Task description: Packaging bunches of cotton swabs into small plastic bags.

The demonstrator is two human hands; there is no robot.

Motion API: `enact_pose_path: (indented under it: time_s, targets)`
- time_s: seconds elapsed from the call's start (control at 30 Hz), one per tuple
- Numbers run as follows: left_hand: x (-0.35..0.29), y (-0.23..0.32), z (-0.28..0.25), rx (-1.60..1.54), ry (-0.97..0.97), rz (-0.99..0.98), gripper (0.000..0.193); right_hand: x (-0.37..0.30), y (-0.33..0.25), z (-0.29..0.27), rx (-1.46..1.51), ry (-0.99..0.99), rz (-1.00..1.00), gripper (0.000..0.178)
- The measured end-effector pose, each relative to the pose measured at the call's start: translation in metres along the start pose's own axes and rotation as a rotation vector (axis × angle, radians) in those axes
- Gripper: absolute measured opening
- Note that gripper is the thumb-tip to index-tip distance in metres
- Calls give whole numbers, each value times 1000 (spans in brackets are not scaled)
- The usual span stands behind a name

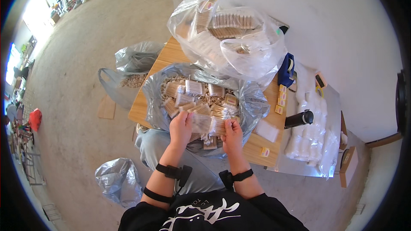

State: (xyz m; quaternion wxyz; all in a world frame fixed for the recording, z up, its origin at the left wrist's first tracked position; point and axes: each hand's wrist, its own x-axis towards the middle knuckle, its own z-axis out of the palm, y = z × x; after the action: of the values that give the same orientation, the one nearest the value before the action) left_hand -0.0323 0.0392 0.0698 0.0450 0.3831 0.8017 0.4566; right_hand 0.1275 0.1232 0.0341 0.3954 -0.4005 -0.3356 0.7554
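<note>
My left hand (180,128) is closed on a small clear plastic bag (201,123). With its fingers pinched, my right hand (232,134) grips the edge of a bundle of cotton swabs (217,126) with wooden sticks. The bag's far side meets the bundle; whether the swabs are partly inside it I cannot tell. Both hands are over a large grey plastic bag (252,102) with its mouth spread wide. Inside it lie loose swabs and several flat packs of swabs, one of them a pack (194,87) near the far side.
On the wooden table (171,55), a clear bag (257,60) full of swab packs stands at the far side. To the right are a blue tape dispenser (286,69), small yellow boxes (281,96), a black bottle (299,119) and plastic-wrapped white rolls (310,124). Another grey bag (117,179) lies on the floor.
</note>
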Motion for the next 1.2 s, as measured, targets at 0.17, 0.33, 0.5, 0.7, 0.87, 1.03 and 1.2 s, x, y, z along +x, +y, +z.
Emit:
enact_pose_path:
  time_s: [0.17, 0.33, 0.5, 0.7, 0.87, 1.03, 1.2]
  targets:
    - [8, -7, -6, -6, 93, 4, 29, 8, 4, 6, 16, 28, -8, 12]
    - [24, -14, -24, 18, 115, -116, 30, 20, 4, -2, 10, 71, -79, 12]
    - [24, 0, -19, 6, 84, 58, 29, 24, -3, 15, -418, -2, -215, 20]
    - [31, 18, -29, -34, 145, 39, 28, 29, 3, -8, -718, -143, -514, 32]
    - [25, 9, -32, -53, 143, 4, 29, 5, -33, -7, -769, -101, -449, 35]
    - [17, 17, -27, -48, 98, 6, 29, 4, -42, -25, -604, -75, -479, 36]
    - [9, 28, -17, -75, 69, 24, 31, -2, -48, -48, -168, 70, -207, 15]
